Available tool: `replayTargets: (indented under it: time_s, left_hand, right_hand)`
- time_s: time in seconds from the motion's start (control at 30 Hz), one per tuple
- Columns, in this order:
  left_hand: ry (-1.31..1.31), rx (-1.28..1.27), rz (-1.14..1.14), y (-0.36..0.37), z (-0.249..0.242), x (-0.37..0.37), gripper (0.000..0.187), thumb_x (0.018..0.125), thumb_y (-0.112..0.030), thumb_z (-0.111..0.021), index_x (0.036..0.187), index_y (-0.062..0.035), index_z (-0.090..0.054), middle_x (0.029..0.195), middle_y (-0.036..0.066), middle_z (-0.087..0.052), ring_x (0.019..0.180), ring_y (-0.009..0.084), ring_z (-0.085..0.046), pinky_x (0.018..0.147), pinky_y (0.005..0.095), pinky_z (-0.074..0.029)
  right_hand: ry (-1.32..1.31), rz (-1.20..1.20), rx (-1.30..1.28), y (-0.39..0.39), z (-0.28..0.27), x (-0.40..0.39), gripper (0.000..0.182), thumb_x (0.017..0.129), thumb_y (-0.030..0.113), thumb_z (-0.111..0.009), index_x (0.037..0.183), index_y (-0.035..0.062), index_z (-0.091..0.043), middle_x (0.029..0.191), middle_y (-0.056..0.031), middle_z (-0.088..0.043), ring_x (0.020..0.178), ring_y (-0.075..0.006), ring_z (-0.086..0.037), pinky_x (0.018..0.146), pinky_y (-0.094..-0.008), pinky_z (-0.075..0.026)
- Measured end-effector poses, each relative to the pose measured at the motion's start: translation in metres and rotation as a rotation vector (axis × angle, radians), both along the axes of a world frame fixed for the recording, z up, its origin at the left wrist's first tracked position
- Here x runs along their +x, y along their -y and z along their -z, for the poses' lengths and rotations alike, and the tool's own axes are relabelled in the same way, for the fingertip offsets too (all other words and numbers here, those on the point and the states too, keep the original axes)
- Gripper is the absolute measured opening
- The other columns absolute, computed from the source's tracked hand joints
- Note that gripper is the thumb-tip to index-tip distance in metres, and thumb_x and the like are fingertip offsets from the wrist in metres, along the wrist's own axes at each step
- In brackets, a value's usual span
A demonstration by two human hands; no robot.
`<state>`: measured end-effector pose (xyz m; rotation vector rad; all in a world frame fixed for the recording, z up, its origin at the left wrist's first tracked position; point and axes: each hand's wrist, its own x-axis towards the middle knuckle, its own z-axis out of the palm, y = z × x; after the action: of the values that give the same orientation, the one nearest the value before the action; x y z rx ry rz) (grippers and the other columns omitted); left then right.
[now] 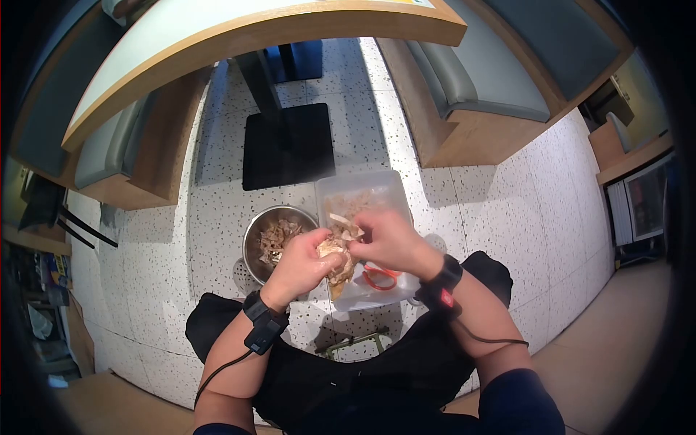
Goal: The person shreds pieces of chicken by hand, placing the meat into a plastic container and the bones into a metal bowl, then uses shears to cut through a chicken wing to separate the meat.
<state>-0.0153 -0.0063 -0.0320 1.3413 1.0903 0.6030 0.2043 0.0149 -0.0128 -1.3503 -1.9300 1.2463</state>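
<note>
Brown, ragged food (338, 267) sits pinched between the fingers of the left hand (296, 270) and right hand (395, 243) above the tub's (366, 296) left edge, seemingly partly pulled apart, with pieces (274, 238) already in the steel bowl (249, 250) and shreds (354, 201) toward the tub's far edge.

And it's golden tan and cream across the clump (338, 264), with mottled brown and greyish pieces (278, 238) in the silver bowl (251, 245). Cloudy, see-through white for the bin (396, 190), and there's a bright flash of orange-red on the looped handles (382, 276)! Below, black trousers (362, 388), a navy sleeve (519, 406), black wrist straps (444, 281) with one red patch (446, 297), green on the low frame (356, 338). Dark speckles scatter over the white floor (511, 206); white tabletop (170, 47), tan wooden edge (290, 34), black table base (290, 152), plain grey seats (500, 65).
</note>
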Motion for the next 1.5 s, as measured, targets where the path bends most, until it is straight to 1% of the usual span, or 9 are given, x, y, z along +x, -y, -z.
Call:
replayTargets:
  time_s: [0.47, 0.73, 0.87, 0.97, 1.07, 1.13, 1.17, 1.27, 1.5]
  left_hand:
    - [0.359, -0.189, -0.010, 0.003, -0.012, -0.005, 0.034, 0.083, -0.002, -0.060, 0.115, 0.0047, -0.068, 0.106, 0.003, -0.071, 0.091, 0.0084, -0.065, 0.084, 0.0261, -0.053]
    - [0.742, -0.332, -0.085, 0.009, -0.008, 0.005, 0.054, 0.085, -0.005, -0.057, 0.136, 0.0125, -0.053, 0.124, 0.023, -0.070, 0.115, 0.0281, -0.070, 0.101, 0.0336, -0.055]
    - [0.754, -0.307, -0.086, 0.009, -0.007, 0.004, 0.055, 0.085, -0.006, -0.057, 0.136, 0.0127, -0.053, 0.124, 0.022, -0.070, 0.114, 0.0264, -0.070, 0.101, 0.0332, -0.055]
    - [0.618, -0.314, -0.107, 0.000, -0.012, -0.003, 0.050, 0.083, -0.009, -0.062, 0.129, 0.0089, -0.060, 0.118, 0.017, -0.073, 0.107, 0.0218, -0.072, 0.094, 0.0320, -0.056]
    - [0.068, 0.013, 0.072, -0.007, -0.012, -0.010, 0.038, 0.081, -0.010, -0.065, 0.116, 0.0045, -0.069, 0.103, 0.012, -0.077, 0.093, 0.0165, -0.072, 0.083, 0.0321, -0.057]
    - [-0.114, 0.168, 0.077, -0.004, -0.018, -0.004, 0.027, 0.078, -0.014, -0.070, 0.101, 0.0007, -0.072, 0.084, 0.012, -0.075, 0.077, 0.0183, -0.072, 0.071, 0.0346, -0.056]
    - [-0.114, 0.165, 0.080, -0.003, -0.021, -0.001, 0.027, 0.078, -0.014, -0.070, 0.101, 0.0007, -0.072, 0.084, 0.012, -0.075, 0.077, 0.0183, -0.072, 0.071, 0.0346, -0.056]
    - [-0.232, 0.147, 0.115, -0.001, -0.021, 0.002, 0.025, 0.076, -0.011, -0.071, 0.096, 0.0027, -0.072, 0.077, 0.008, -0.070, 0.070, 0.0099, -0.065, 0.066, 0.0298, -0.053]
    - [-0.251, 0.255, 0.109, -0.001, -0.021, 0.001, 0.028, 0.075, -0.013, -0.073, 0.098, 0.0022, -0.072, 0.076, 0.012, -0.070, 0.067, 0.0175, -0.068, 0.065, 0.0336, -0.054]
  right_hand:
    - [-0.521, 0.109, -0.544, 0.003, 0.001, 0.005, 0.013, 0.095, 0.009, -0.067, 0.098, -0.0027, -0.072, 0.084, -0.0085, -0.072, 0.069, -0.0133, -0.069, 0.065, -0.0265, -0.058]
    - [-0.905, 0.239, -0.687, 0.010, 0.016, 0.000, 0.019, 0.097, 0.007, -0.065, 0.109, -0.0085, -0.068, 0.089, -0.0102, -0.071, 0.072, -0.0135, -0.070, 0.068, -0.0255, -0.060]
    - [-1.024, 0.287, -0.717, 0.015, 0.012, -0.003, 0.021, 0.097, 0.008, -0.065, 0.111, -0.0086, -0.068, 0.089, -0.0101, -0.071, 0.073, -0.0132, -0.070, 0.069, -0.0243, -0.060]
    - [-0.866, 0.274, -0.709, 0.005, 0.009, 0.003, 0.017, 0.098, 0.009, -0.065, 0.105, -0.0058, -0.070, 0.090, -0.0087, -0.072, 0.074, -0.0145, -0.071, 0.069, -0.0257, -0.060]
    - [-0.473, 0.078, -0.463, 0.001, -0.005, 0.012, 0.019, 0.094, 0.014, -0.070, 0.098, -0.0046, -0.071, 0.084, -0.0112, -0.071, 0.073, -0.0180, -0.071, 0.068, -0.0316, -0.059]
    - [0.071, -0.124, -0.012, 0.002, -0.010, 0.012, 0.024, 0.086, 0.017, -0.076, 0.091, -0.0049, -0.069, 0.080, -0.0182, -0.069, 0.074, -0.0277, -0.072, 0.070, -0.0389, -0.057]
    - [0.087, -0.147, 0.099, 0.004, 0.002, 0.010, 0.030, 0.080, 0.021, -0.077, 0.089, -0.0054, -0.067, 0.076, -0.0247, -0.066, 0.077, -0.0382, -0.071, 0.073, -0.0449, -0.057]
    - [0.246, -0.201, 0.183, 0.011, 0.003, 0.003, 0.029, 0.083, 0.024, -0.071, 0.087, -0.0039, -0.067, 0.077, -0.0264, -0.068, 0.079, -0.0450, -0.069, 0.074, -0.0492, -0.056]
    - [0.280, -0.214, 0.131, 0.014, 0.008, 0.001, 0.031, 0.086, 0.028, -0.065, 0.086, -0.0039, -0.067, 0.076, -0.0282, -0.067, 0.079, -0.0485, -0.067, 0.077, -0.0528, -0.055]
